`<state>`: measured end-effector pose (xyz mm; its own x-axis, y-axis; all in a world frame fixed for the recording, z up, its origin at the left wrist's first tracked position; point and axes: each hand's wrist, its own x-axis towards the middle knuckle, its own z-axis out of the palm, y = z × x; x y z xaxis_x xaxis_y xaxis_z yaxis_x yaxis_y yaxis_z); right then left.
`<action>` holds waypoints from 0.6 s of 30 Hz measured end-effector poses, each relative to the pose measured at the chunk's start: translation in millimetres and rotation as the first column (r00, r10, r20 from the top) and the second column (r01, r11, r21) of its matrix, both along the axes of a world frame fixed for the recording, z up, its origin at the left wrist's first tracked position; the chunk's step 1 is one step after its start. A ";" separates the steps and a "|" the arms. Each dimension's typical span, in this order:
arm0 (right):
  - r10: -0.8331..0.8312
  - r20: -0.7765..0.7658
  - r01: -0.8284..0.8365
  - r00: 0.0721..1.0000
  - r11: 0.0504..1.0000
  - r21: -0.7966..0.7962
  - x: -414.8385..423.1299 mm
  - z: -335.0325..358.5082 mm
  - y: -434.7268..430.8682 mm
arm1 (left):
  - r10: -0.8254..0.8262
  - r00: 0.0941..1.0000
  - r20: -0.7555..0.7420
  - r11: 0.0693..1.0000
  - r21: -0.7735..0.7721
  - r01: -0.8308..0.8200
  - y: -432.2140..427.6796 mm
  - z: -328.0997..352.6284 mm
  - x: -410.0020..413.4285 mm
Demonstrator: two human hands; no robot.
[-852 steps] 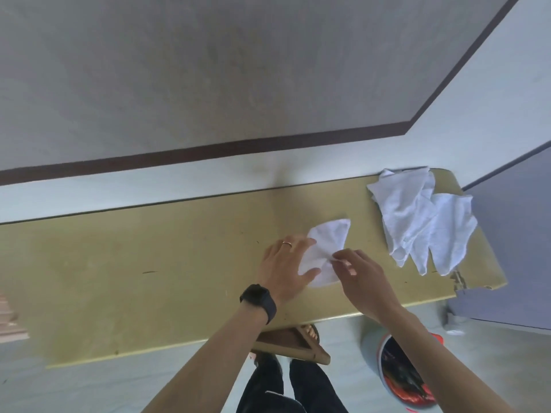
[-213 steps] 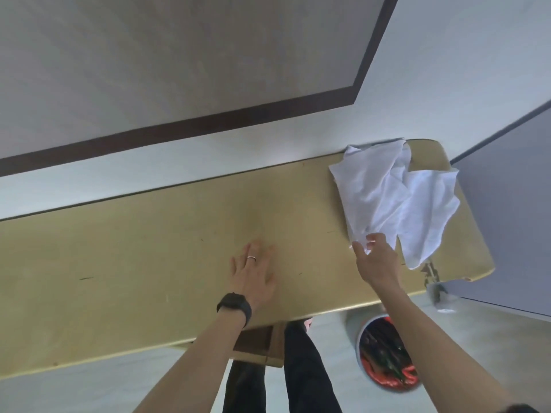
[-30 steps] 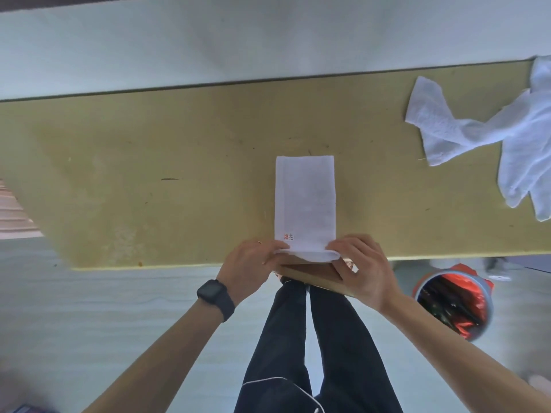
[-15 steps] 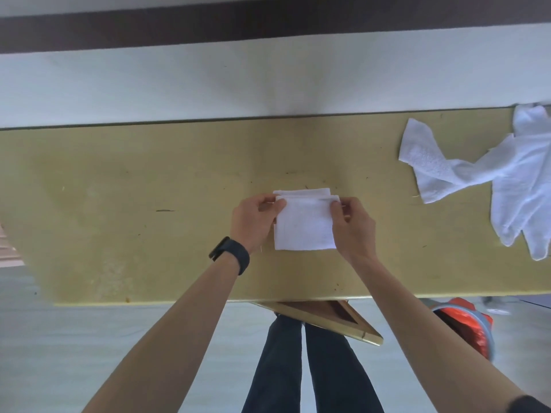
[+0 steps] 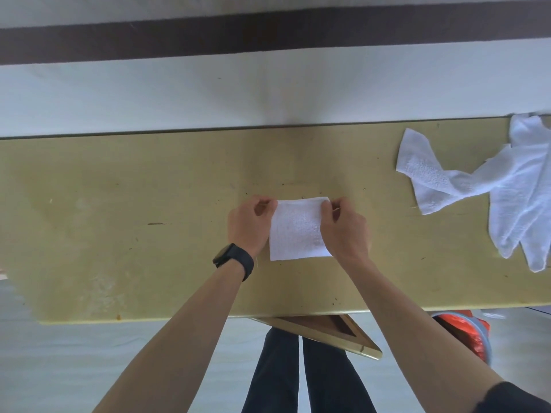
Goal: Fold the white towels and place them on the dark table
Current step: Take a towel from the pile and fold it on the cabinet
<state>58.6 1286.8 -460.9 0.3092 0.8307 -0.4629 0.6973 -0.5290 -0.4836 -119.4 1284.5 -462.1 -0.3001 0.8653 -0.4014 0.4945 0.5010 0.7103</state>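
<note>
A small white towel (image 5: 298, 231), folded into a near square, lies flat on the yellow-green table (image 5: 134, 210) in the middle of the view. My left hand (image 5: 249, 223) pinches its far left corner with curled fingers. My right hand (image 5: 344, 229) pinches the far right corner and lies along the towel's right edge. A loose heap of unfolded white towels (image 5: 507, 186) sprawls at the table's right end. No dark table is in view.
A pale wall with a dark brown band (image 5: 268, 37) runs behind the table. Under the front edge a wooden brace (image 5: 325, 332) juts out above my dark trousers (image 5: 307, 377). A round bucket with red contents (image 5: 465, 332) stands on the floor at the right.
Over the last second both hands lifted the towel's near end and folded it away to the far end, halving the long strip into a square. My hands stay at the far corners.
</note>
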 end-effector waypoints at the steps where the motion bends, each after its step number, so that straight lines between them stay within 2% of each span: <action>1: 0.015 0.016 -0.015 1.000 1.000 -0.002 0.6 -0.1 0.6 | -0.007 1.000 -0.016 1.000 0.010 0.007 -1.3 -1.4 0.1; 7: 0.066 0.102 -0.066 0.993 0.998 -0.002 0.3 -1.1 5.7 | -0.048 0.995 -0.093 0.998 0.032 0.051 -1.6 -6.4 -0.7; 12: 0.115 0.178 -0.113 0.977 0.993 -0.019 0.3 -1.3 8.9 | -0.037 0.996 -0.087 0.999 0.023 0.039 -3.4 -3.9 1.2; 18: 0.132 0.159 -0.141 0.978 0.989 0.047 1.0 -1.9 4.4 | -0.050 0.993 -0.104 0.998 0.038 0.055 -6.0 -7.1 2.1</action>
